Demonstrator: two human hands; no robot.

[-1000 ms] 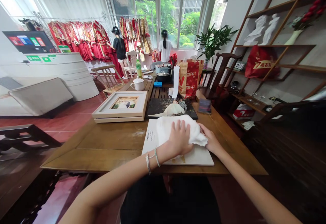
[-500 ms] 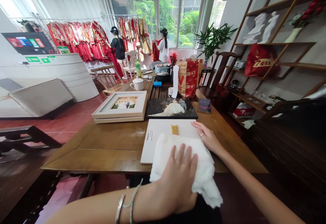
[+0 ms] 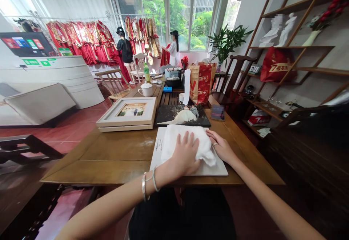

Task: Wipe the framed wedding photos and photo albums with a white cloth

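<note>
Flat on the brown wooden table (image 3: 117,160) lies a white panel (image 3: 155,163) with small printed text at its left side. A folded white cloth (image 3: 173,134) covers much of it. My left hand (image 3: 185,154) presses down on the cloth, palm down with fingers spread. My right hand (image 3: 223,148), a ring on one finger, grips the panel's right edge beside the cloth. Just beyond the panel is a dark photo panel (image 3: 166,114) showing a white gown. Stacked pale photo frames (image 3: 106,118) sit to the left.
A small dark stand (image 3: 217,112) is at the right. Farther back are a lidded white cup (image 3: 146,90), a green bottle (image 3: 147,72), a black pot (image 3: 173,82) and a red paper bag (image 3: 203,83). Two people (image 3: 125,51) stand by racks of red garments.
My left hand has pushed the cloth away from me and up the panel. The cloth now covers the small gold-coloured piece seen before. My right hand stays at the edge.
</note>
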